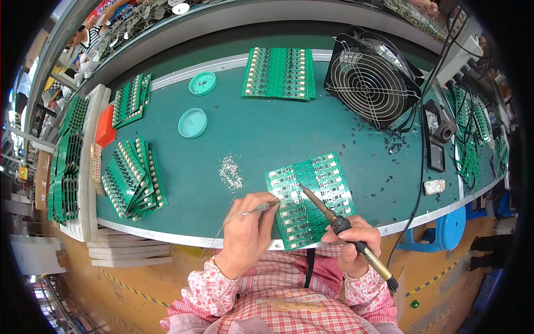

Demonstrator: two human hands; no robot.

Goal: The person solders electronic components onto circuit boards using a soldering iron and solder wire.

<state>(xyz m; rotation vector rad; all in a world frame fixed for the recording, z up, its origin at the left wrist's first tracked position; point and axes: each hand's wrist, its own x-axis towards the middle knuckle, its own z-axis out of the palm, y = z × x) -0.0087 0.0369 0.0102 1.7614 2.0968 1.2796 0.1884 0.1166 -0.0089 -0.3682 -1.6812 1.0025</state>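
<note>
A green circuit board panel (pixel 297 225) with rows of small parts lies at the table's near edge. My right hand (pixel 359 242) is closed round the dark handle of a soldering iron (pixel 340 224), its tip at the panel's upper middle. My left hand (pixel 247 231), at the panel's left side, pinches a thin solder wire (pixel 261 207) with a grey sleeve. The wire's tail curves down to the left, and its front end is near the panel's left row. Whether the iron or the wire touches the panel I cannot tell.
Small pale parts (pixel 230 171) lie heaped left of the panel, black ones (pixel 392 142) scattered to the right. Stacked boards stand at the left (pixel 133 178) and back (pixel 278 73). A black fan (pixel 367 83), an iron stand (pixel 436 136) and two turquoise dishes (pixel 193 123) surround the work area.
</note>
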